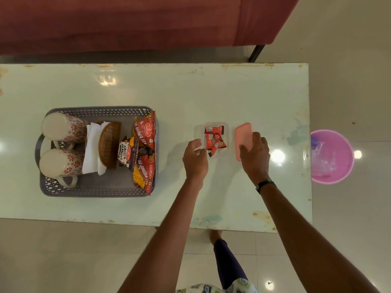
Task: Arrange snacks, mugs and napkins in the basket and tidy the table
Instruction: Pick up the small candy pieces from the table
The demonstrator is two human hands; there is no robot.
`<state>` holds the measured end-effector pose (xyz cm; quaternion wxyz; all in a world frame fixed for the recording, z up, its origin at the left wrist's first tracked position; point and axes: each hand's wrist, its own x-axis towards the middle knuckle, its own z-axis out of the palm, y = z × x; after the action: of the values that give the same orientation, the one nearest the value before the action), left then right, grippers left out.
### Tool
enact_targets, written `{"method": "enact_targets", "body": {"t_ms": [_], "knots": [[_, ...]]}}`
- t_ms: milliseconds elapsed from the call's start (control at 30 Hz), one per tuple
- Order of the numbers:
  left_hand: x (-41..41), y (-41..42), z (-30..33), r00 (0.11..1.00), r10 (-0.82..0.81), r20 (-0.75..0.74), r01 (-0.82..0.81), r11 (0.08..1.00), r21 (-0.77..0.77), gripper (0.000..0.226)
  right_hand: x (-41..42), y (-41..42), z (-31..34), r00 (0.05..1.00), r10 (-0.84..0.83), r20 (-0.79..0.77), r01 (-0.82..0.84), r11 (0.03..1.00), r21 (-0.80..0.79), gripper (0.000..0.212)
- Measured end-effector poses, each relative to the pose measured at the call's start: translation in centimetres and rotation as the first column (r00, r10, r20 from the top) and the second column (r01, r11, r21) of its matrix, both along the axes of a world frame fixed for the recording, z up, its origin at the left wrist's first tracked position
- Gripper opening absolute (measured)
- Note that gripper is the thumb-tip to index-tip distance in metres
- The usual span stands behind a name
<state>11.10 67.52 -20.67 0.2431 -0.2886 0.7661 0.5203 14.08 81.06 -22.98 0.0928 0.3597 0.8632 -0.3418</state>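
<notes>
Small clear plastic box [215, 138] with red snack sachets [214, 138] inside, standing open on the pale glossy surface [190, 92], well to the right of the grey woven plastic basket [95, 192]. Flat pink rectangular lid [243, 136] lying just beside the box on its right, probably taken off so the sachets can go in, and kept near for closing.

Left hand [195, 158] at the near-left corner of the box, fingers half curled and loosely open, holding nothing that can be seen; touching the box wall or only close to it, cannot tell. Seems placed there to steady the box.

Right hand [255, 157] resting on the near end of the lid, fingers spread over it and bent down, pressing or starting to take it; not lifted yet.

Inside the basket: two white mugs with red flower pattern [63, 144] lying at the left, white napkins [92, 149] in a brown holder [109, 142] in the middle, red and dark snack packets [143, 149] at the right. Likely next: lid on the box, then box into the basket.

Pink round bucket [338, 166] on the floor, far right of the box.
</notes>
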Motion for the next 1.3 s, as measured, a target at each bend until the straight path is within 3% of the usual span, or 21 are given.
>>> {"method": "enact_targets", "body": {"t_ms": [67,167,233,367,667,767,1133,1300], "knots": [[-0.2,0.1,0.1,1.000,-0.018,-0.009,0.018,1.000,-0.002,0.037,-0.5,-0.8,0.5,0.996,0.049,-0.069,-0.045,0.997,0.065,0.037],[-0.6,0.3,-0.1,0.999,-0.030,-0.013,0.030,1.000,-0.004,0.038,-1.1,-2.8,0.2,0.970,0.181,-0.161,-0.174,0.983,0.057,0.059],[-0.6,0.2,-0.5,0.999,-0.027,-0.020,0.027,1.000,0.000,0.038,-1.4,-4.0,0.1,0.973,0.194,-0.122,-0.197,0.980,-0.007,0.065],[-0.8,-0.1,-1.1,0.999,-0.026,-0.020,0.026,1.000,0.010,0.036,-2.0,-5.0,0.2,0.987,0.156,-0.034,-0.159,0.980,-0.117,0.055],[-0.8,-0.7,-1.2,0.996,-0.076,-0.049,0.077,0.997,0.005,0.039,-0.9,-6.6,-0.9,0.927,0.368,0.068,-0.374,0.921,0.106,0.058],[-1.0,-0.8,-1.1,0.994,-0.094,-0.049,0.095,0.995,0.013,0.040,-0.8,-7.2,-1.2,0.931,0.362,0.055,-0.366,0.919,0.147,0.057],[-0.6,-0.8,-1.4,0.998,-0.047,-0.044,0.050,0.996,0.067,0.033,-0.7,-7.9,-0.9,0.925,0.370,0.092,-0.380,0.913,0.149,0.074],[-1.4,-0.6,-1.7,0.998,-0.050,-0.024,0.051,0.999,0.018,0.034,-0.4,-7.4,-1.2,0.885,0.447,0.130,-0.465,0.859,0.213,0.077]]}}
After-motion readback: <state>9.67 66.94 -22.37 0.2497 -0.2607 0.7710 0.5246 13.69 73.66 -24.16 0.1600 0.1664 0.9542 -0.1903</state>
